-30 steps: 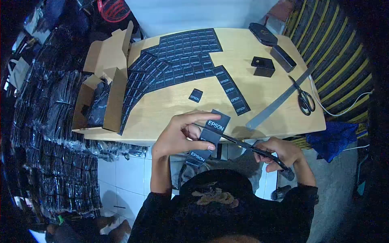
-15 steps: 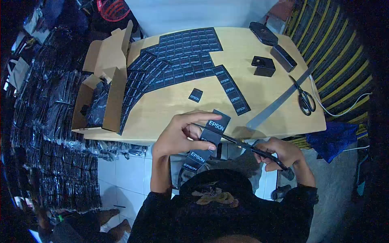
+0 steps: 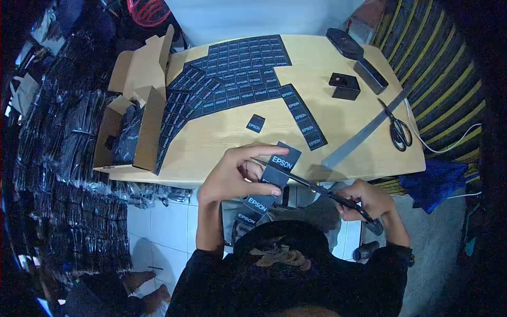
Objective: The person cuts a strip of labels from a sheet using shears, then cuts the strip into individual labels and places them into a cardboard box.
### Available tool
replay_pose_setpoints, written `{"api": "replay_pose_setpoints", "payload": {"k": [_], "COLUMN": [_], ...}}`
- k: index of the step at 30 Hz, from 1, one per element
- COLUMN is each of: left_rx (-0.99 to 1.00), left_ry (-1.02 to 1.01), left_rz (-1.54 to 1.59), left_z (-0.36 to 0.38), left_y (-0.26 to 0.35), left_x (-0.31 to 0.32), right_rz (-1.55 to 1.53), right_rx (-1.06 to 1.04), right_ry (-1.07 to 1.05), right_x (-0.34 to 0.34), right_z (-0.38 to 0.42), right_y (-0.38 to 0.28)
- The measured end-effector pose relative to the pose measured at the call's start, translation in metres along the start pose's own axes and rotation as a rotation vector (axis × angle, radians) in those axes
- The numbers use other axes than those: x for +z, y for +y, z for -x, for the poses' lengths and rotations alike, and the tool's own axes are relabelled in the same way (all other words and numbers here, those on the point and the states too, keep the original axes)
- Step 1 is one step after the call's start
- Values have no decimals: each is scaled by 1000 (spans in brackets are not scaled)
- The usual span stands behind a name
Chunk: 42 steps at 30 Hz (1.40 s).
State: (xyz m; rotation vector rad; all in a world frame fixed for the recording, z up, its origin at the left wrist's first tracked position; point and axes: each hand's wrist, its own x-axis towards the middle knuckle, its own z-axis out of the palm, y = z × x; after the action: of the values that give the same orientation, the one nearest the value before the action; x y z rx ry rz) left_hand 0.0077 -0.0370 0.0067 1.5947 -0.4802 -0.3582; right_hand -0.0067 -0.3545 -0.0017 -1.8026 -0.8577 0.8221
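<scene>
My left hand (image 3: 235,174) pinches a black strip of EPSON labels (image 3: 258,204) between thumb and fingers, over the table's front edge. My right hand (image 3: 364,201) is wrapped round the handles of black scissors (image 3: 338,197). Their blades reach left to the strip, across it just below the top label. On the table, a single cut label (image 3: 255,123) lies above my left hand, and a loose label strip (image 3: 303,117) lies to its right. Larger label sheets (image 3: 243,63) overlap at the back left.
An open cardboard box (image 3: 150,132) stands at the table's left. To the right lie a metal ruler (image 3: 364,132), a second pair of scissors (image 3: 397,129), a black block (image 3: 345,86) and dark cases (image 3: 371,76). Bundled packets (image 3: 79,158) are piled left; a person's feet show lower left.
The scissor blades look slightly more closed across the strip. Both hands are otherwise in nearly the same place.
</scene>
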Motion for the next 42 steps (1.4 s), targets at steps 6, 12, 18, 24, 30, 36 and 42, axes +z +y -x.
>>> {"api": "replay_pose_setpoints", "payload": {"k": [6,12,18,24,30,36,42], "left_rx": [-40,-42,-91,-181,50,283,191], "left_ry": [10,84,324,468,454,510,463], "left_rz": [-6,16,-494,-454,-154,162,40], "left_z": [-2,-16,-23,-8,-6,-4,0], "left_y": [7,-20,-71,-52,-31,-28,-66], "left_x": [1,-12,-50,-37,7,40,40], "right_rz": [84,86,-7,-124,-285,-455,-374], "right_rx": [34,89,209,113,-45,-129,-147], "right_ry": [29,178,376,626,751,702,759], "right_x": [0,5,30,66,82,73,62], "right_z": [0,10,26,-26,-104,-116,-110], "right_y": [-1,16,42,24,21,11,5]}}
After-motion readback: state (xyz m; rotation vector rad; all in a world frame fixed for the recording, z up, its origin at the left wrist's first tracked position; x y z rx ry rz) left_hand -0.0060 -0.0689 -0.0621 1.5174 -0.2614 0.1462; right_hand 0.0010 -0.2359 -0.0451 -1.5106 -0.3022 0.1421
